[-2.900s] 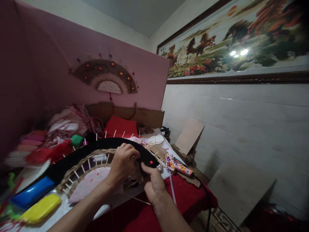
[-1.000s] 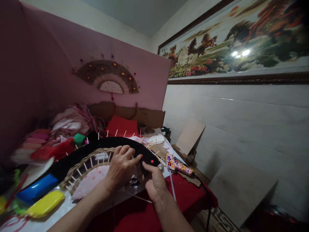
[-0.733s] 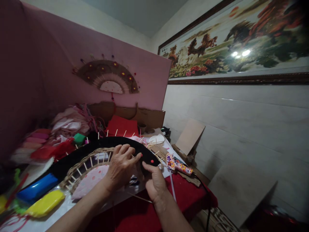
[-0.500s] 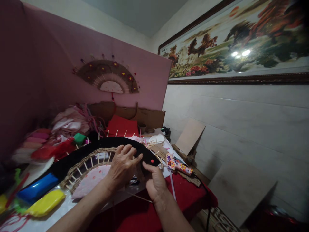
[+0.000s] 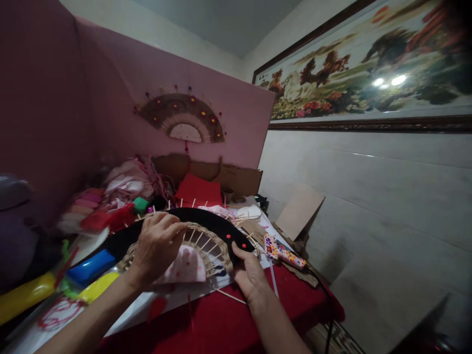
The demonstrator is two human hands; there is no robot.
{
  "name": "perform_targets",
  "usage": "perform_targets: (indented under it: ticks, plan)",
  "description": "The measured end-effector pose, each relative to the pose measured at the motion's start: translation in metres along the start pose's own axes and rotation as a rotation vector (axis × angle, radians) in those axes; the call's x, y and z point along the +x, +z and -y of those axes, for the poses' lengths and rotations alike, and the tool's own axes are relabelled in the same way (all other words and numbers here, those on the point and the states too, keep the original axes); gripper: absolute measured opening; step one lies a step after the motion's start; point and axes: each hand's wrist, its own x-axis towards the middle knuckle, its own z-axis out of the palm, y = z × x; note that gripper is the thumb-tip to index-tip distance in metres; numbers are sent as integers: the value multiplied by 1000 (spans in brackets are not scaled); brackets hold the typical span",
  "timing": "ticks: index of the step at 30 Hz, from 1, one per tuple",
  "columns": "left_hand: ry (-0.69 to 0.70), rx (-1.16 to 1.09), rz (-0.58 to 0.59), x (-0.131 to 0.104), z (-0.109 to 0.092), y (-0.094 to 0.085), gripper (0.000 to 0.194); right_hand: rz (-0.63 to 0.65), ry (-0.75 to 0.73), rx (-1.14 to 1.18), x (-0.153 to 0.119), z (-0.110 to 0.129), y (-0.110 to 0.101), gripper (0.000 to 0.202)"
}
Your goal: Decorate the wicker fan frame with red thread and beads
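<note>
A half-round fan lies in front of me, with a black outer band (image 5: 206, 216), thin pale sticks, a woven twine band (image 5: 221, 246) and a pink dotted half-circle (image 5: 186, 265) at its centre. Two small red dots (image 5: 228, 236) sit on the black band near its right end. My right hand (image 5: 250, 275) grips that end, thumb on top beside the dots and the other fingers hidden underneath. Over the fan's left part is my left hand (image 5: 157, 250), its fingers curled together. Whatever they hold, if anything, is hidden.
Blue (image 5: 91, 266) and yellow packets (image 5: 98, 287) lie at left, with red cord (image 5: 61, 312) nearby. A flower-patterned glue gun (image 5: 282, 253) rests at right on the red cloth (image 5: 228, 324). Behind are red sheets (image 5: 199, 189) and a finished fan (image 5: 184, 115) on a pink panel.
My left hand has moved left from the fan's right part. Two red dots show on the black band, where one showed before. My right thumb stays by that end. The view has turned left.
</note>
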Motion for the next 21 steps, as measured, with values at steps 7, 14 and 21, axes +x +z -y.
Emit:
perform_targets:
  ticks: [7, 14, 21]
  plan:
    - [-301, -397, 571, -28, 2, -38, 19, -73, -23, 24, -6, 11, 1, 20]
    - [-159, -296, 732, -64, -18, -46, 15, -167, -27, 0, -28, 32, 10, 24]
    - [-196, -351, 634, -67, -15, -36, 21, -285, -295, -166, -64, 27, -5, 17]
